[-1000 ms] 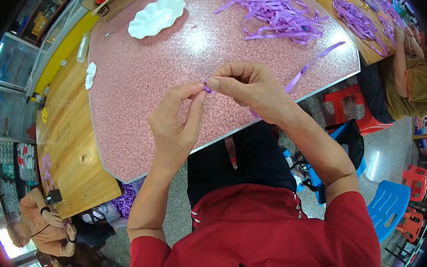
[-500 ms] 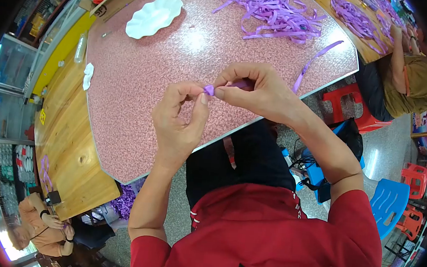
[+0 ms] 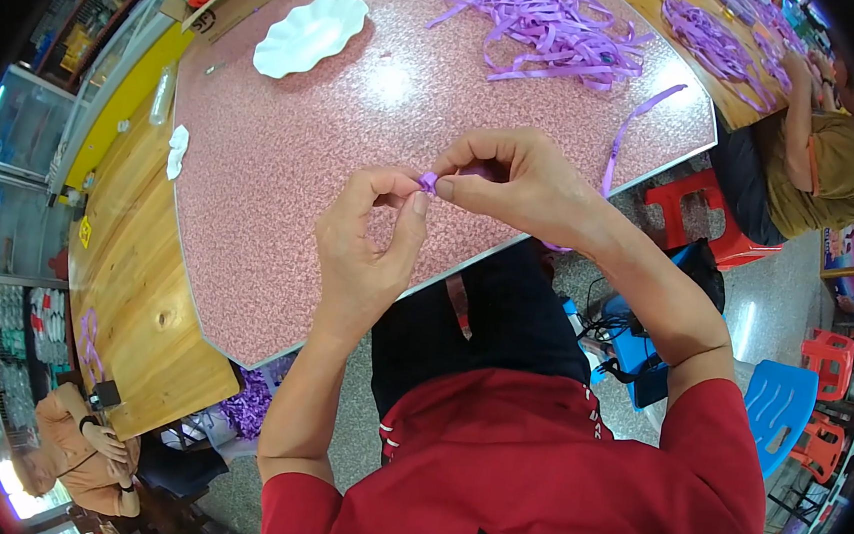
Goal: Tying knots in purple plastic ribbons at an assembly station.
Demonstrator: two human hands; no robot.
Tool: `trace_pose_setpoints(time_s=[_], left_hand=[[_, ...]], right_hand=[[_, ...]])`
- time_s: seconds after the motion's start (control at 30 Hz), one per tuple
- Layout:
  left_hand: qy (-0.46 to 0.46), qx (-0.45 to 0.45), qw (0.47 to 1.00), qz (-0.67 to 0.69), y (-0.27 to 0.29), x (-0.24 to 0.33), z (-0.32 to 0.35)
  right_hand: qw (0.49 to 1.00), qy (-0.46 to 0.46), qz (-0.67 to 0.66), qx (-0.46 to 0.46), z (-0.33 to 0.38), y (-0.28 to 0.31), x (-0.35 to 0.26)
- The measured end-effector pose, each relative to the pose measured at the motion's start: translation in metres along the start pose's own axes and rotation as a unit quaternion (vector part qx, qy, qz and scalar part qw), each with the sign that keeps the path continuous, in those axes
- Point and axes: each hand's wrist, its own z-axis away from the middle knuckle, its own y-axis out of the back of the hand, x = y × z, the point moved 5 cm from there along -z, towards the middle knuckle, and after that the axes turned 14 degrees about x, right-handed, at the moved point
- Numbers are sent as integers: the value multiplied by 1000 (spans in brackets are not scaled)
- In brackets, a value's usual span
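Between my two hands, over the pink speckled table, is a purple ribbon folded into a small knot-like shape. My left hand pinches its left side with thumb and forefinger. From the other side my right hand pinches it too, with the fingers curled. The ribbon's tail passes behind the right hand; part of it is hidden there. A loose length of purple ribbon lies on the table to the right, reaching down toward my right forearm.
A large heap of purple ribbons lies at the far right of the table. A white wavy-edged plate is at the far left, near a cardboard box. Co-workers sit left and right; red stools and a blue chair stand at right.
Both hands have shifted slightly right with the ribbon, still pinching it. The loose ribbon's lower end has slid a little right. The left co-worker's hands have come together lower down.
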Motion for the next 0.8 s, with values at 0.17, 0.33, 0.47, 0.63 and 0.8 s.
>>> trace_pose_setpoints(time_s=[0.17, 0.33, 0.47, 0.63, 0.8], left_hand=[[21, 2, 1000, 10, 2, -3, 2], [36, 1, 999, 19, 2, -6, 3], [29, -9, 1000, 1, 1, -6, 3], [13, -4, 1000, -6, 0, -6, 5], [6, -1, 1000, -4, -2, -4, 5]], right_hand=[[997, -23, 68, -1, -1, 4, -1], [999, -23, -37, -29, -2, 3, -1], [997, -64, -24, -43, -3, -2, 6], [998, 5, 60, -17, -5, 0, 1], [999, 1, 39, -24, -3, 4, 5]])
